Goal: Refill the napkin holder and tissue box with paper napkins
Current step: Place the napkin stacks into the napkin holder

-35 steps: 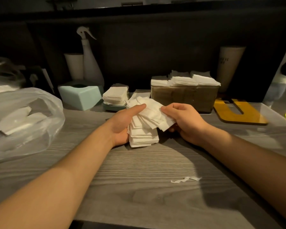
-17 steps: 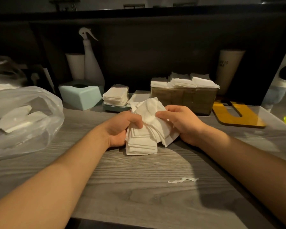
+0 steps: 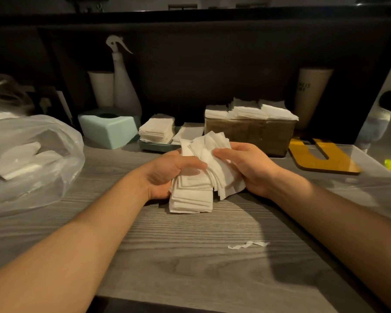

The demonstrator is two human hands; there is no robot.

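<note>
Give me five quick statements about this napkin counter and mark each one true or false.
1. Both hands hold the loose stack of white paper napkins. True: the left hand and right hand grip it from either side.
2. The brown rectangular napkin holder is empty. False: white napkins rise above its rim.
3. A torn white paper scrap lies on the grey wood-grain counter. True.
4. The mint-green tissue box stands right of the brown holder. False: it stands to its left.
5. The white spray bottle lies on its side. False: it stands upright behind the tissue box.
</note>
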